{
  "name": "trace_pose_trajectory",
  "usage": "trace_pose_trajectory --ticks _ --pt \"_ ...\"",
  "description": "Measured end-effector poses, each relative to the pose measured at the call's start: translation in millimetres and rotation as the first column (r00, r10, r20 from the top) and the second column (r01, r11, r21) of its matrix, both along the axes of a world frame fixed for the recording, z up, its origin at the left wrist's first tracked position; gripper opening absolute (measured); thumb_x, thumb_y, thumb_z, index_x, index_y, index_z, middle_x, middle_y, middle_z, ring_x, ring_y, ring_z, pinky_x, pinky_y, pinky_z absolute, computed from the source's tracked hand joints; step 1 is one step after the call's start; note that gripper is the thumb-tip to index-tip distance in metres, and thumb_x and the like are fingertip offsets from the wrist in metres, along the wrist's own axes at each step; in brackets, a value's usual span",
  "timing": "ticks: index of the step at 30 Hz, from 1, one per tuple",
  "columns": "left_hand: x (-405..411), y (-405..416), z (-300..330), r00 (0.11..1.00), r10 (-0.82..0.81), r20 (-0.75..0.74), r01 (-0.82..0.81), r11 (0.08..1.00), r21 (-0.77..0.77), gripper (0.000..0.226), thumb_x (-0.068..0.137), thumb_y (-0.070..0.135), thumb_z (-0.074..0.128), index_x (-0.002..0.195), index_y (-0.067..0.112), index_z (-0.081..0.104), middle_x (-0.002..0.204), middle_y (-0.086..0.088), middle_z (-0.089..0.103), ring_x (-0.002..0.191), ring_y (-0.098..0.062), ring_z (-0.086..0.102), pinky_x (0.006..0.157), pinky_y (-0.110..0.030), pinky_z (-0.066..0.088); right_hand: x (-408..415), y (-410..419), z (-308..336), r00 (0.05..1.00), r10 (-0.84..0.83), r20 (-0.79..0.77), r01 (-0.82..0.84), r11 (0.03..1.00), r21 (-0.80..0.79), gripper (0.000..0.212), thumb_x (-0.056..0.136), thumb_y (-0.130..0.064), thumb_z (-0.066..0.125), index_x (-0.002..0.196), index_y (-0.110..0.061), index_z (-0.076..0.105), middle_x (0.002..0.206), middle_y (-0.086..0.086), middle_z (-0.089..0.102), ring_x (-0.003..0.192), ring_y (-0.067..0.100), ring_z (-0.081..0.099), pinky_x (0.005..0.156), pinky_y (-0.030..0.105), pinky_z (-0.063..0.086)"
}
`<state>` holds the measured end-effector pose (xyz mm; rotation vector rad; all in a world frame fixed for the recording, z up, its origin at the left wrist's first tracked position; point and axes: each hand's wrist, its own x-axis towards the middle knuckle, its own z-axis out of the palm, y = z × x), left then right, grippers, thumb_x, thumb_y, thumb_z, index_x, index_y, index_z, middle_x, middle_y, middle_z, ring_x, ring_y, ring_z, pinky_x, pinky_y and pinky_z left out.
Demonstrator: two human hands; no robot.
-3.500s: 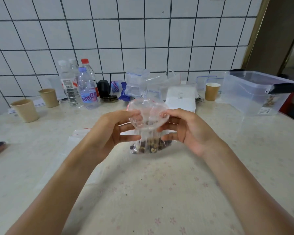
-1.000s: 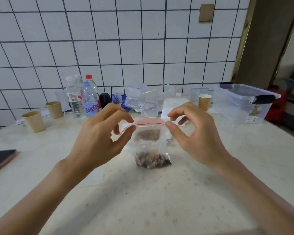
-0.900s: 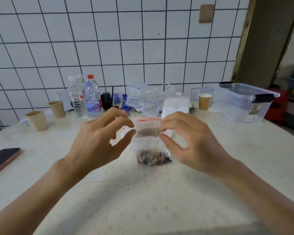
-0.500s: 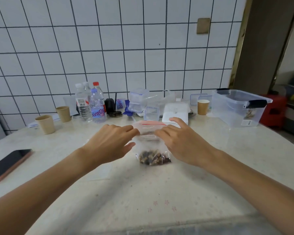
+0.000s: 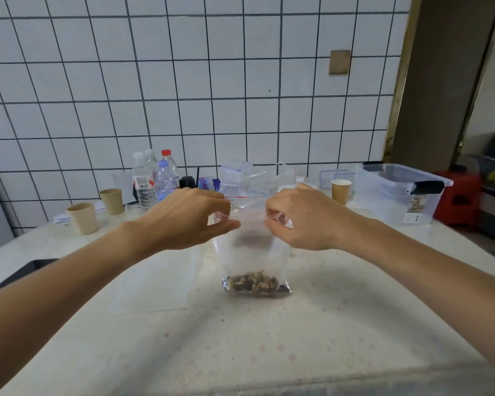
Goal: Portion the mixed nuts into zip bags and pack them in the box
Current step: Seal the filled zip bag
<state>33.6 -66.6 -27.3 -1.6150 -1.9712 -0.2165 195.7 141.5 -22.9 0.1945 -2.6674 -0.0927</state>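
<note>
A clear zip bag (image 5: 253, 252) with a red seal line hangs upright over the table's middle, its base on or just above the tabletop. Mixed nuts (image 5: 255, 283) lie in its bottom. My left hand (image 5: 189, 218) pinches the bag's top left corner. My right hand (image 5: 300, 218) pinches the top right corner, fingers curled. The clear plastic box (image 5: 397, 192) with black latches stands open at the back right.
Water bottles (image 5: 155, 178) stand at the back by the tiled wall, beside a pile of clear bags and containers (image 5: 240, 175). Paper cups (image 5: 82, 214) stand at the back left, another cup (image 5: 340, 190) near the box. A flat empty bag (image 5: 155, 281) lies left of the nuts.
The bag's mouth went from wide open to flattened. Both hands lifted it higher, then spread apart to pinch the two top corners, and the bag now hangs full length.
</note>
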Motion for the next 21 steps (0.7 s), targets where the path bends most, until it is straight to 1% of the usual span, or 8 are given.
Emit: trace_pose_trajectory --ticks 2,5,8,11,13,16,18,21 --pt "2 -2 7 0.998 -0.024 0.051 0.024 1.0 0.005 0.046 0.095 0.067 0.047 0.087 0.028 0.07 0.083 0.018 0.064 0.063 0.004 0.055 0.059 -0.023 0.046 0 0 5 1.0 0.015 -0.007 -0.015 1.0 -0.001 0.027 0.099 -0.037 0.056 0.08 -0.019 0.06 0.079 -0.012 0.054 0.08 0.017 0.052 0.078 0.026 0.024" --pt "5 -6 18 0.989 -0.041 0.142 0.04 0.999 0.009 0.045 0.092 0.071 0.045 0.088 0.032 0.067 0.077 0.02 0.064 0.064 0.003 0.061 0.058 -0.02 0.045 -1 -3 13 0.999 0.015 0.033 -0.015 1.0 -0.001 0.034 0.097 -0.048 0.059 0.077 -0.02 0.059 0.083 -0.008 0.059 0.082 0.018 0.055 0.078 0.029 0.032" --pt "7 -9 29 0.973 -0.063 0.224 0.065 0.998 0.001 0.039 0.092 0.069 0.05 0.082 0.033 0.062 0.065 0.014 0.064 0.058 -0.002 0.066 0.055 -0.022 0.047 0 -4 23 0.996 0.043 0.084 -0.031 0.99 -0.136 0.032 0.097 -0.046 0.064 0.083 -0.017 0.063 0.084 -0.006 0.064 0.083 0.02 0.058 0.075 0.036 0.045" --pt "7 -12 36 0.938 -0.101 0.331 0.107 0.994 0.002 0.038 0.088 0.065 0.06 0.081 0.028 0.065 0.063 0.013 0.066 0.055 -0.007 0.068 0.055 -0.021 0.052 2 -3 34 0.988 0.1 0.118 -0.066 0.962 -0.263 0.027 0.094 -0.042 0.072 0.081 -0.018 0.067 0.084 -0.004 0.067 0.085 0.021 0.062 0.081 0.04 0.051" --pt "8 -13 39 0.918 -0.128 0.375 0.134 0.991 0.01 0.037 0.086 0.062 0.066 0.08 0.026 0.066 0.061 0.01 0.066 0.054 -0.01 0.068 0.055 -0.023 0.054 4 -3 39 0.983 0.136 0.119 -0.086 0.931 -0.355 0.027 0.088 -0.039 0.08 0.073 -0.023 0.065 0.08 -0.001 0.069 0.082 0.02 0.064 0.078 0.033 0.051" --pt "10 -14 41 0.875 -0.187 0.446 0.181 0.982 0.057 0.034 0.084 0.053 0.076 0.076 0.022 0.064 0.062 0.008 0.064 0.053 -0.016 0.068 0.055 -0.027 0.056 8 -4 44 0.977 0.186 0.1 -0.12 0.88 -0.459 0.028 0.082 -0.038 0.086 0.067 -0.025 0.066 0.076 -0.001 0.071 0.076 0.016 0.066 0.067 0.017 0.047" --pt "11 -16 42 0.864 -0.194 0.465 0.198 0.979 0.04 0.032 0.086 0.046 0.079 0.075 0.022 0.061 0.064 0.008 0.064 0.056 -0.017 0.07 0.057 -0.026 0.056 11 -4 46 0.969 0.22 0.11 -0.136 0.852 -0.506 0.026 0.081 -0.036 0.088 0.068 -0.023 0.068 0.076 0.001 0.072 0.077 0.018 0.068 0.071 0.02 0.05" --pt "13 -19 41 0.89 -0.125 0.439 0.187 0.977 -0.101 0.028 0.091 0.046 0.074 0.079 0.024 0.062 0.074 0.014 0.066 0.066 -0.01 0.071 0.06 -0.022 0.054 11 -1 47 0.962 0.223 0.158 -0.119 0.861 -0.494 0.025 0.081 -0.034 0.087 0.07 -0.022 0.069 0.078 0.004 0.073 0.082 0.023 0.069 0.082 0.031 0.053"
